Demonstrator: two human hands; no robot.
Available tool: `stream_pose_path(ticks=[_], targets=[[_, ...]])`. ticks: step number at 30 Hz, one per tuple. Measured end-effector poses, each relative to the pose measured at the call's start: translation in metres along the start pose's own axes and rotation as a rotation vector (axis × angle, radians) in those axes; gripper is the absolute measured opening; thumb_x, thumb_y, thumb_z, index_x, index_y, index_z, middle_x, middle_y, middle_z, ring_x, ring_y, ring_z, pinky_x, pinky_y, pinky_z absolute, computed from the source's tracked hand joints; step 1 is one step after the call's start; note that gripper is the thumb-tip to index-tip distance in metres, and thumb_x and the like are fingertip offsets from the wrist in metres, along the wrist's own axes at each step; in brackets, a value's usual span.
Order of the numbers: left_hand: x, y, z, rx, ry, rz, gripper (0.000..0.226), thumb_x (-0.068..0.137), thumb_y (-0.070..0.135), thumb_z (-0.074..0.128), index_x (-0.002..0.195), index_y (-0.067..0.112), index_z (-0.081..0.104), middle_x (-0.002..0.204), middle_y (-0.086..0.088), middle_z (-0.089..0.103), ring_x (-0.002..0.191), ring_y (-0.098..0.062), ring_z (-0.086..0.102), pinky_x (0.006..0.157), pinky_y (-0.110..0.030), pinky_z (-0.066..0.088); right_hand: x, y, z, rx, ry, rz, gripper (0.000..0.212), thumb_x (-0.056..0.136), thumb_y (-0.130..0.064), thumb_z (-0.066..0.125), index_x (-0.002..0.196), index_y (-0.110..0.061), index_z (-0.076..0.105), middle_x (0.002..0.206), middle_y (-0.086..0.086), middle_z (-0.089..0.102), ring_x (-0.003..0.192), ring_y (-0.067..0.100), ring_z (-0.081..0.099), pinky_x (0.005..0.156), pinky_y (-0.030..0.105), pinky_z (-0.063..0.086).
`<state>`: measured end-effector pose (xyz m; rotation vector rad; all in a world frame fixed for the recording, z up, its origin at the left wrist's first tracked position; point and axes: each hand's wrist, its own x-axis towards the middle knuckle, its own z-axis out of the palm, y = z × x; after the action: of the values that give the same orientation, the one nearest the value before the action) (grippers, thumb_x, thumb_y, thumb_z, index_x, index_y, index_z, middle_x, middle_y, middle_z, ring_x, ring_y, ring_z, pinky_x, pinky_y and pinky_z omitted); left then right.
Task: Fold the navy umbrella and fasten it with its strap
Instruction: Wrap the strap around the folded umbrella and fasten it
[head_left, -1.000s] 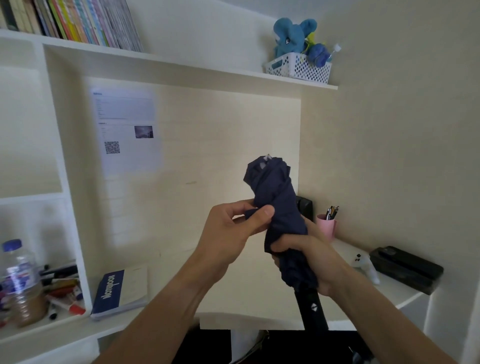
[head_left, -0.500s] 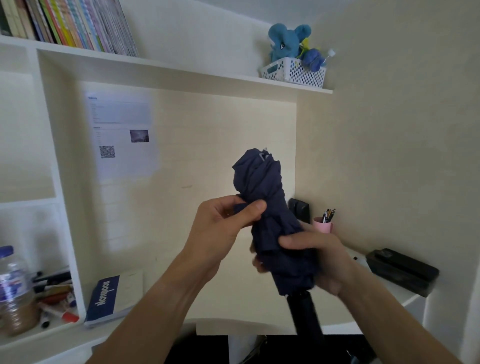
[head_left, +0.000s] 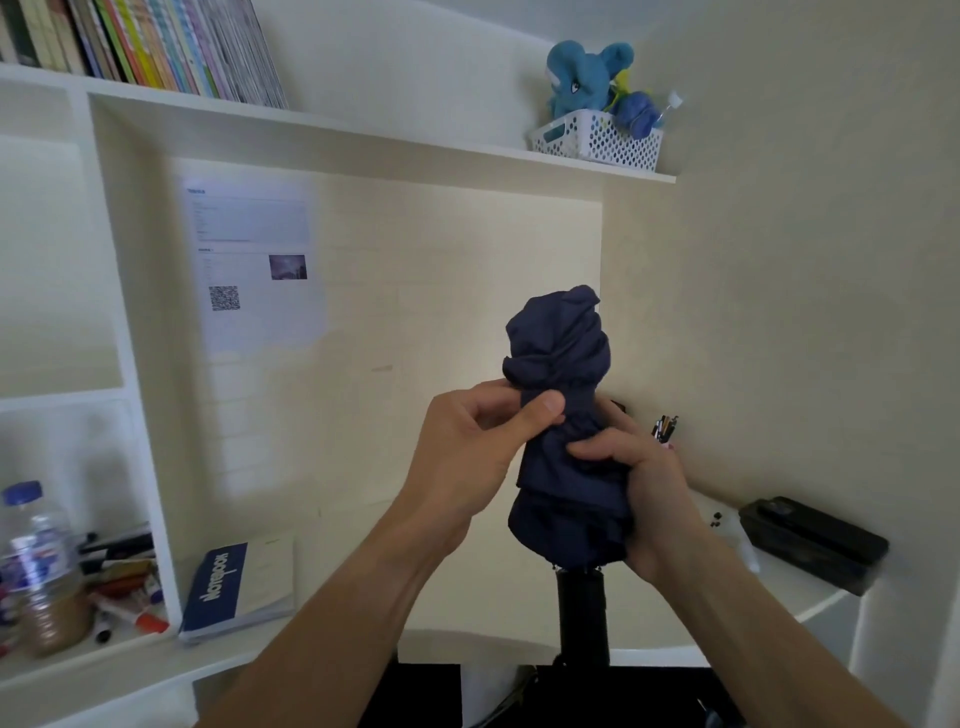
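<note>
A navy umbrella (head_left: 563, 415) was held upright in mid-air above a pale surface (head_left: 810, 587), in front of a cream wall; its canopy was collapsed and bunched into a lumpy, wrinkled bundle, cinched narrow about a third of the way down, with a rounded knob of cloth above and a wider skirt of fabric flaring below; a black cylindrical handle (head_left: 582, 618) pointed straight down from the skirt. The left hand (head_left: 467, 447) pinched a piece of navy fabric at the cinched waist between thumb and fingers; whether that piece was the strap could not be told. The right hand (head_left: 644, 483) was wrapped around the lower bundle, thumb pressed across the front, squeezing the cloth against the shaft. The folds looked loose and uneven, not neatly pleated.
</note>
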<state>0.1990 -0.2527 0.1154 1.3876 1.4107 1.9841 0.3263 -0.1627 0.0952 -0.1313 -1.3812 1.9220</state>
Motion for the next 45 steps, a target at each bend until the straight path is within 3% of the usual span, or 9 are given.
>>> stream_pose_path(ticks=[4, 7, 9, 15, 20, 26, 33, 40, 45], targets=[[-0.005, -0.003, 0.005, 0.072, 0.044, 0.063, 0.011, 0.089, 0.015, 0.083, 0.081, 0.008, 0.082, 0.094, -0.002, 0.082, 0.083, -0.015, 0.08, 0.074, -0.026, 0.063, 0.002, -0.007, 0.002, -0.098, -0.061, -0.001, 0.046, 0.09, -0.026, 0.071, 0.132, -0.009, 0.067, 0.127, 0.015, 0.076, 0.114, 0.033, 0.073, 0.093, 0.043, 0.06], [-0.013, -0.007, 0.011, 0.121, 0.101, 0.132, 0.009, 0.084, 0.013, 0.087, 0.076, 0.009, 0.083, 0.109, -0.001, 0.075, 0.092, -0.004, 0.078, 0.074, -0.016, 0.06, 0.008, -0.014, 0.002, -0.207, 0.02, -0.026, 0.039, 0.09, -0.032, 0.073, 0.12, -0.007, 0.075, 0.116, 0.017, 0.079, 0.1, 0.029, 0.078, 0.082, 0.037, 0.063], [-0.022, -0.01, 0.021, 0.163, 0.177, 0.24, 0.006, 0.079, 0.012, 0.09, 0.084, 0.01, 0.087, 0.117, -0.001, 0.066, 0.098, 0.004, 0.072, 0.078, -0.012, 0.059, 0.006, -0.011, 0.004, -0.073, 0.012, -0.055, 0.041, 0.087, -0.036, 0.071, 0.113, -0.005, 0.077, 0.107, 0.016, 0.078, 0.092, 0.027, 0.077, 0.078, 0.034, 0.064], [-0.034, -0.021, 0.038, 0.392, 0.368, 0.746, 0.007, 0.079, 0.011, 0.091, 0.085, 0.008, 0.087, 0.094, -0.005, 0.074, 0.088, -0.009, 0.075, 0.084, -0.017, 0.058, 0.001, 0.001, 0.001, 0.319, -0.12, -0.032, 0.045, 0.087, -0.048, 0.066, 0.1, -0.006, 0.074, 0.09, 0.007, 0.073, 0.081, 0.02, 0.074, 0.075, 0.03, 0.063], [-0.037, -0.017, 0.038, 0.444, 0.337, 0.739, 0.005, 0.082, 0.01, 0.088, 0.085, 0.007, 0.086, 0.093, -0.005, 0.075, 0.085, -0.006, 0.073, 0.084, -0.01, 0.055, -0.001, -0.001, -0.002, 0.356, -0.126, -0.06, 0.05, 0.091, -0.049, 0.052, 0.089, -0.008, 0.08, 0.083, 0.006, 0.075, 0.074, 0.019, 0.075, 0.07, 0.029, 0.063], [-0.034, -0.02, 0.034, 0.551, 0.258, 0.822, 0.005, 0.089, 0.007, 0.083, 0.092, 0.005, 0.085, 0.097, -0.008, 0.076, 0.091, -0.017, 0.076, 0.088, -0.023, 0.059, -0.002, -0.002, 0.0, 0.379, -0.132, -0.005, 0.055, 0.094, -0.054, 0.049, 0.087, -0.008, 0.078, 0.082, 0.004, 0.072, 0.075, 0.017, 0.072, 0.075, 0.027, 0.058], [-0.024, -0.006, 0.034, 0.182, 0.214, 0.315, 0.006, 0.079, 0.015, 0.09, 0.082, 0.016, 0.086, 0.085, 0.005, 0.078, 0.08, -0.009, 0.077, 0.071, -0.018, 0.062, 0.001, -0.003, 0.001, 0.217, -0.028, 0.001, 0.042, 0.093, -0.046, 0.057, 0.099, -0.012, 0.081, 0.088, 0.01, 0.076, 0.079, 0.024, 0.077, 0.075, 0.034, 0.064], [-0.017, -0.004, 0.037, 0.147, 0.211, 0.18, 0.003, 0.085, 0.015, 0.086, 0.087, 0.018, 0.086, 0.091, 0.006, 0.081, 0.086, -0.004, 0.077, 0.073, -0.012, 0.058, 0.005, -0.008, -0.003, 0.16, 0.026, -0.026, 0.037, 0.096, -0.042, 0.059, 0.104, -0.014, 0.082, 0.093, 0.007, 0.079, 0.086, 0.023, 0.077, 0.08, 0.035, 0.062], [-0.014, -0.008, 0.036, 0.047, 0.215, 0.048, 0.016, 0.075, 0.02, 0.094, 0.086, 0.019, 0.083, 0.085, 0.007, 0.083, 0.086, -0.005, 0.079, 0.074, -0.022, 0.063, 0.003, -0.009, -0.005, 0.154, 0.031, -0.021, 0.037, 0.092, -0.04, 0.062, 0.104, -0.011, 0.082, 0.094, 0.01, 0.08, 0.082, 0.024, 0.078, 0.074, 0.034, 0.064]])
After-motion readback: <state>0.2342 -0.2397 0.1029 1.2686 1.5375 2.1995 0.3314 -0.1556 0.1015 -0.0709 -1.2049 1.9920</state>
